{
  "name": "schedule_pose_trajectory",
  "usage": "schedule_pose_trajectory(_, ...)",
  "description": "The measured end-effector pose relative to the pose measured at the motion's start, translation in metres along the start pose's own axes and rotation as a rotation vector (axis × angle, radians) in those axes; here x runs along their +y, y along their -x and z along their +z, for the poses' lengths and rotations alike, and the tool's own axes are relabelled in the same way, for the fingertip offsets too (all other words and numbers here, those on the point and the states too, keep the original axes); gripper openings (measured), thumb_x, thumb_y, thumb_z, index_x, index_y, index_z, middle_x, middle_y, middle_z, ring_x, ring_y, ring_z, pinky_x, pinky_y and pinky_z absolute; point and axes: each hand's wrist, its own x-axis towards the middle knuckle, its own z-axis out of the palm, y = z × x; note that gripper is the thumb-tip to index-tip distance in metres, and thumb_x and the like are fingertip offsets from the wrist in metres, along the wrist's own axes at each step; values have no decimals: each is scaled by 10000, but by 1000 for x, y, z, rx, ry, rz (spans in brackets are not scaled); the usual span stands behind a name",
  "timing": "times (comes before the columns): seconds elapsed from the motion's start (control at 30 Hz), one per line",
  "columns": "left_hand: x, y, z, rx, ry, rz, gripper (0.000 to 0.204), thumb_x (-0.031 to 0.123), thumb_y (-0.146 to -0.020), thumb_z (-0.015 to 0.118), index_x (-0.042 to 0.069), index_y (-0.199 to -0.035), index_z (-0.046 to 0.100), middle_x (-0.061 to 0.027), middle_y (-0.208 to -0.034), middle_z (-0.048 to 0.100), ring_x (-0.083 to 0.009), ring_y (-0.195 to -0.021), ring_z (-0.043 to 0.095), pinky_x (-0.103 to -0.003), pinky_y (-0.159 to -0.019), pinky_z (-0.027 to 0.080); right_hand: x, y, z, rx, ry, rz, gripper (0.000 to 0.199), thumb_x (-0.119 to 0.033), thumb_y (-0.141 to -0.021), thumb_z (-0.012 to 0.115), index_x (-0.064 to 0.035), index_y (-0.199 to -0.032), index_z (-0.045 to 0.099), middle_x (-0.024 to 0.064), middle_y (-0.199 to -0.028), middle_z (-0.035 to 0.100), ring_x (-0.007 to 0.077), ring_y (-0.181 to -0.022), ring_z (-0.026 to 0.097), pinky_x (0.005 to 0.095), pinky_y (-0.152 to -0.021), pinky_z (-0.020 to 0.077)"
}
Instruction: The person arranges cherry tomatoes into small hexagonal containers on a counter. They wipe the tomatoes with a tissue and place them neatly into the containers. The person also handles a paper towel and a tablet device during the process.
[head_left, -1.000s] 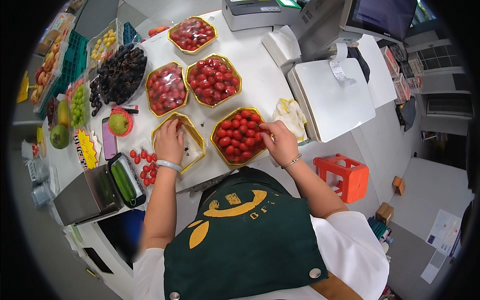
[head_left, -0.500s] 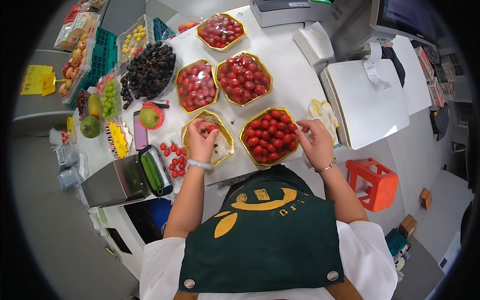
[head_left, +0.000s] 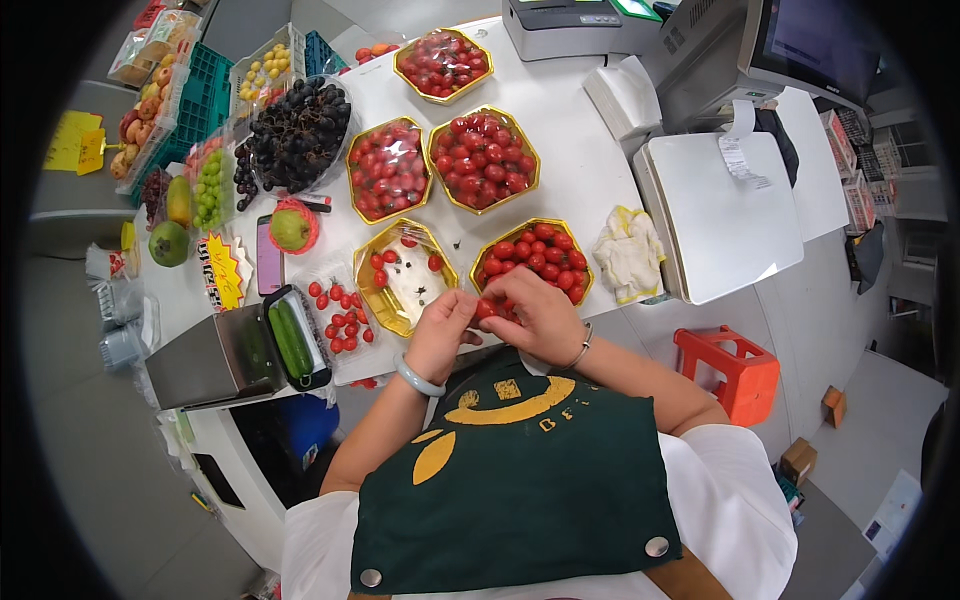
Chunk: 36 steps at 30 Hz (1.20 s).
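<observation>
Tomato point(head_left: 484, 309), red and glossy, lies between the fingertips of the right hand point(head_left: 540, 318) and the left hand point(head_left: 440, 335), just in front of the full tray point(head_left: 578, 243); the hands are close together, the right curled with its fingers closed around it, the left meeting it with bent fingers, though whether the left truly grips I cannot tell; it should be light, firm and slippery, apt to roll away or split under a hard squeeze, so soft finger pads on its rounded sides look the safest hold; beside the left hand, the sparse tray point(head_left: 382, 310) bears a few small oval tomatoes point(head_left: 379, 279) and dark stalk bits point(head_left: 421, 290) on a pale base; both trays are many-sided, with shiny gold walls that look thin and likely to flex; farther back on the smooth white worktop point(head_left: 570, 150), a wrapped tray point(head_left: 395, 214) has clear, glinting film; the rumpled cloth point(head_left: 630, 255), white with yellow edging, looks soft and coarse
</observation>
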Motion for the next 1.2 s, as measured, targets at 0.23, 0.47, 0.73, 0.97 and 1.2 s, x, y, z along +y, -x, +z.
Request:
schedule_pose_trajectory(0.23,-10,-8,-54,393,-543,375,188,146,-929,585,-11,-1015,644,-51,-997,678,-99,-834,594,-255,-787,482,44,-12,-37,257,303,150,256,-181,-803,674,-119,-1043,615,98,-971,595,285,-797,630,388,-704,523)
schedule_pose_trajectory(0.47,10,-32,-107,585,-995,506,180,113,-872,615,29,-1023,666,-122,-937,667,-237,-847,647,-302,-778,500,53,-49,-33,-17,662,250,213,-218,-828,639,-133,-1022,649,90,-1067,572,312,-842,634,429,-733,525)
schedule_pose_trajectory(0.73,-22,-81,-84,448,-1474,569,383,230,-724,738,137,-1075,617,-157,-1140,502,-364,-983,563,-448,-842,499,46,-24,-36,63,622,270,312,-304,-858,619,-170,-1137,585,141,-1135,518,365,-916,609,458,-762,511)
schedule_pose_trajectory(0.97,10,-39,-80,378,-1048,475,318,243,-792,734,59,-1028,626,-99,-986,586,-232,-895,596,-357,-749,501,4,-20,-20,133,441,-83,305,-293,-830,657,-180,-1111,627,90,-981,615,291,-871,628,414,-703,527)
schedule_pose_trajectory(1.2,36,-5,-26,-159,-168,118,255,226,-924,624,35,-1087,579,-21,-913,611,-68,-697,553,-221,-641,473,-33,-26,2,-49,408,-208,311,-254,-847,639,-213,-1153,599,55,-933,578,266,-802,638,388,-643,519)
